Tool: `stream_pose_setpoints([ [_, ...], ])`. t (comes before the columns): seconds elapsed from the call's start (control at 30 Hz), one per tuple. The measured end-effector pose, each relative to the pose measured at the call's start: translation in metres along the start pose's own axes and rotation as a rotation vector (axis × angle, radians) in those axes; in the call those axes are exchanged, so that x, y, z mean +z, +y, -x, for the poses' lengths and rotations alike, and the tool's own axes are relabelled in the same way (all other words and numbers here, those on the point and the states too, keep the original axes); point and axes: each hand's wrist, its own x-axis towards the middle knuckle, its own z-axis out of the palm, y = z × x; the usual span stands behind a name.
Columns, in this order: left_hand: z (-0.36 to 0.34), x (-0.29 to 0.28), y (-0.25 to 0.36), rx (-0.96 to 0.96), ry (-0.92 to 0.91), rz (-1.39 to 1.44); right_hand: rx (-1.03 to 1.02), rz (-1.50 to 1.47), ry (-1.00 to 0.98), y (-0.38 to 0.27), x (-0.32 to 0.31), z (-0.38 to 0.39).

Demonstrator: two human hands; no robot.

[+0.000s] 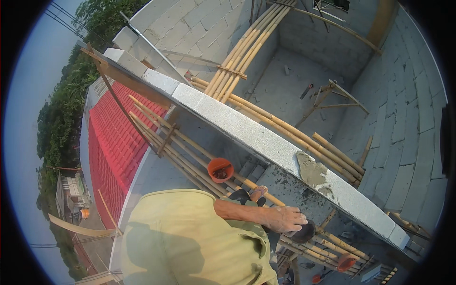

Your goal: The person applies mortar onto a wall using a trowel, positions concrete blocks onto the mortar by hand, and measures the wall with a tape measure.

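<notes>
Beside one dark bucket [308,232], one bare hand [284,219], fingers [299,216] bent, grip unclear; two orange containers [219,162] over bamboo [246,182].

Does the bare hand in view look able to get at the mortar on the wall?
Probably yes: the hand looks near the mortar, and nothing visible blocks the way to the wall top. The dark container by the hand lies off that line. Depth is hard to judge.

I'm on a building site. Bare block walls [403,126] stand at right; bamboo scaffolding [166,140] and a mortar-daubed wall [237,126] lie near me.
</notes>
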Motion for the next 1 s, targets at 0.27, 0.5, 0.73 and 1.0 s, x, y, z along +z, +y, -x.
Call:
stream_pose_setpoints([
  [0.27,0.07,-0.011,-0.042,-0.519,-0.783,0.147,0.019,-0.259,0.217,0.07,-0.011,0.054],
  [0.5,0.14,0.019,-0.061,-0.786,-1.124,0.029,-0.06,0.018,0.299,0.087,-0.011,-0.013],
  [0.73,0.187,0.061,-0.034,-1.057,-1.05,0.098,-0.208,0.312,0.301,0.061,-0.034,-0.116],
  [1.0,0.232,0.171,0.032,-1.233,-0.783,0.17,-0.232,0.423,0.379,0.054,-0.071,-0.331],
])
